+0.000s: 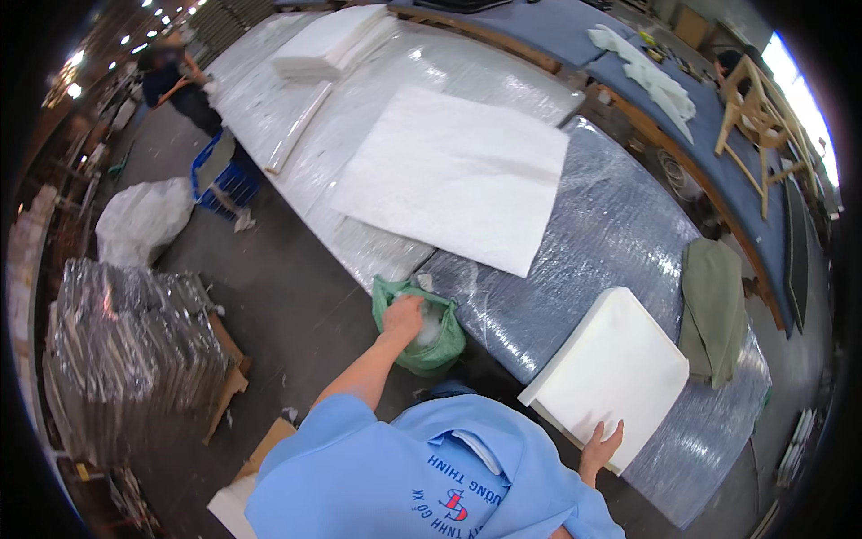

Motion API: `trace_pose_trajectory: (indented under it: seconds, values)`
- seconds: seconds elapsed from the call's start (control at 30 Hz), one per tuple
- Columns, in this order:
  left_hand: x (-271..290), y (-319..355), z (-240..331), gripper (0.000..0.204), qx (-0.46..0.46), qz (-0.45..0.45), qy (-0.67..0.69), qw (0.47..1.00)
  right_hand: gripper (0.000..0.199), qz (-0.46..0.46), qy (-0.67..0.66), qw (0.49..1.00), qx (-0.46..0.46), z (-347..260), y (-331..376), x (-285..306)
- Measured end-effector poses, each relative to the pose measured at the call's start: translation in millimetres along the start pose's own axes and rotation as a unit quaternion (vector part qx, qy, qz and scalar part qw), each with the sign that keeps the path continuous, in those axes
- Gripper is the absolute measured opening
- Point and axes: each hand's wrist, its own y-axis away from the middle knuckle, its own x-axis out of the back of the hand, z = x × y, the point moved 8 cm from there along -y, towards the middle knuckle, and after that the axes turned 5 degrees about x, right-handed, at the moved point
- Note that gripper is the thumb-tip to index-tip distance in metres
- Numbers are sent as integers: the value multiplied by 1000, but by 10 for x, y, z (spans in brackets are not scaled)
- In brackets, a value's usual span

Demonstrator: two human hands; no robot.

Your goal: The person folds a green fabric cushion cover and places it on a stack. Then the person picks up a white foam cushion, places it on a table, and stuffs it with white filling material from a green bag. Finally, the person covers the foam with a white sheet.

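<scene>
Your left hand (404,316) is reaching into the green bag (422,328) at 9 o'clock, fingers curled on white fluff. Your right hand (600,446) is lying spread flat on the white cushion (611,368) on the bench (611,225). Keep pressing it steady.

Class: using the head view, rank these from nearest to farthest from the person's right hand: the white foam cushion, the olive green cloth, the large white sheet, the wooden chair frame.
1. White foam cushion: touching the right hand.
2. Olive green cloth: just right, beyond the cushion.
3. Large white sheet: up the table, left.
4. Wooden chair frame: far right corner.
</scene>
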Motion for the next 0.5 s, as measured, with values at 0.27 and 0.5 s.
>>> trace_pose_trajectory:
  seconds: [0.27,0.5]
  values:
    - [539,-229,1606,29,-314,164,56,934,66,25,75,988,-132,426,531,380]
    - [273,-856,1886,23,-365,7,-83,927,64,-3,54,958,-281,932,1335,363]
